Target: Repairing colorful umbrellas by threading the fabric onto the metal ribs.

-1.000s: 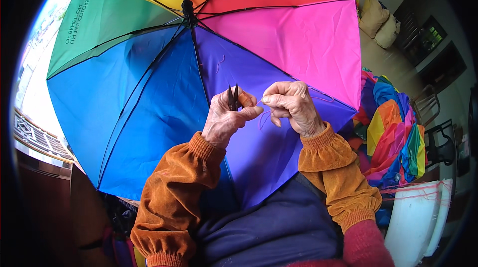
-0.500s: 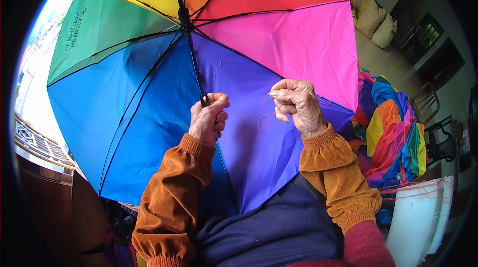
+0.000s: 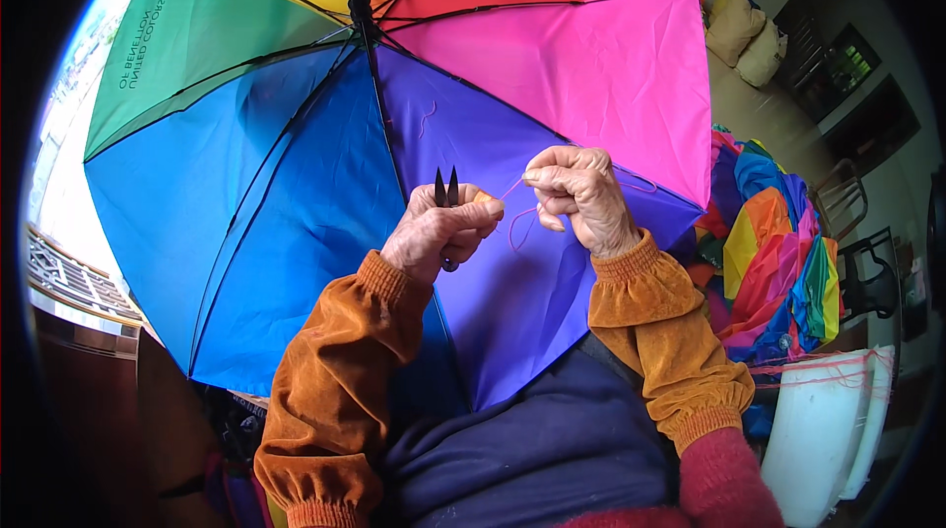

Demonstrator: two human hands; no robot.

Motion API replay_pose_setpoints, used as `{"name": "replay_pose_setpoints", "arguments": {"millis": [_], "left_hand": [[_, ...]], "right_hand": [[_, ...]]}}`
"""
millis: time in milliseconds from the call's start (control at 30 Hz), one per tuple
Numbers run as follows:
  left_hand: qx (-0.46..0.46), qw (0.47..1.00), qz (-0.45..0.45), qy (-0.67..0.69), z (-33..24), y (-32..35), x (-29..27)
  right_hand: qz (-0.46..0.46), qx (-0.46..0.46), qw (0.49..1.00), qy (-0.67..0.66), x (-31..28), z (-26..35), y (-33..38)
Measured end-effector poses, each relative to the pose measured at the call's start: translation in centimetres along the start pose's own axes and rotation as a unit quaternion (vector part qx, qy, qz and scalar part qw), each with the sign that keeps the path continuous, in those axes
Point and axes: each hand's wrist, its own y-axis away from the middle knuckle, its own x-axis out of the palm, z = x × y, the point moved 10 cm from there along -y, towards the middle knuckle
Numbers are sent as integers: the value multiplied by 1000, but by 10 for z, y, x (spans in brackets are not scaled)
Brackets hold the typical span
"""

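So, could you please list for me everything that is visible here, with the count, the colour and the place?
Umbrella: one, multicoloured, open before the person
Scissors: one pair, dark blades, in the left hand
Thread: one, pink, between the hands
Loose thread piece: one, pinkish, on the purple panel
Fabric heap: one, multicoloured, right
White object: one, lower right, reddish-pink strands across its top
Sacks: at least two, beige, upper right
Chair: at least one, black, far right
Railing: one, pale, far left
Lap cloth: one, navy, bottom centre
Sleeves: two, orange-brown, on the forearms
Left hand, right hand: bare, centre
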Motion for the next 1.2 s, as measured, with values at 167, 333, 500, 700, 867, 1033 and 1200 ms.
{"name": "replay_pose_setpoints", "arguments": {"millis": [167,333,500,700,867,1033,1200], "left_hand": [[-37,994,65,78,13,-1,4],[-31,990,89,109,13,-2,10],[11,990,27,141,5,-4,0],[94,971,-45,214,-8,-5,-13],[158,963,-154,-157,-30,7,-17],[258,937,-72,-224,-40,7,1],[168,946,-22,-277,-26,1,7]], "right_hand": [[-24,-8,1000,-9,-8,1,-2],[-25,-10,1000,-10,-12,-1,-3],[-23,-3,999,37,-4,-11,-2],[58,-88,970,219,34,-8,7],[94,-143,957,233,50,10,17],[24,-15,999,36,20,-4,6],[22,10,999,30,19,-16,3]]}}
